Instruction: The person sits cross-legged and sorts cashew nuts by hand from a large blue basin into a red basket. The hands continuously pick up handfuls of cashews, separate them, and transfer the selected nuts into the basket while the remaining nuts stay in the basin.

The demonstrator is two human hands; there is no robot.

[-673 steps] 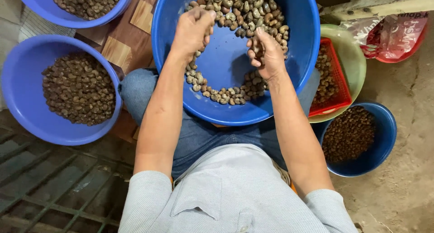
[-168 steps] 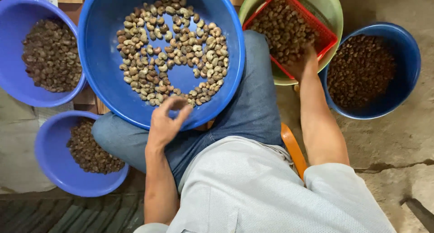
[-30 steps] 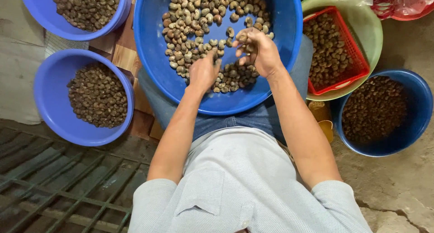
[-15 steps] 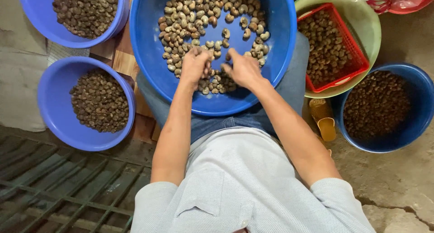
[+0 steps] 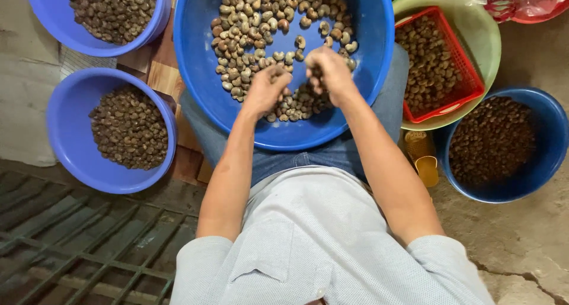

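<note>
A big blue basin (image 5: 367,74) rests on my lap, with several pale cashew nuts (image 5: 249,32) spread across its bottom. Both my hands are down in it, close together at the near edge of the pile. My left hand (image 5: 265,89) has its fingers curled around some nuts. My right hand (image 5: 329,71) is closed in a loose fist on more nuts, knuckles up. Bare blue bottom shows between the hands and above the right one.
Two violet basins of dark nuts sit at my left, one beside my knee (image 5: 71,157) and one farther away (image 5: 53,26). At my right are a green basin (image 5: 486,44) holding a red basket (image 5: 459,62) of nuts, a blue basin (image 5: 548,139) and a yellow scoop (image 5: 424,157).
My hands have drawn closer together and closed on nuts at the near edge of the pile. The view has shifted slightly.
</note>
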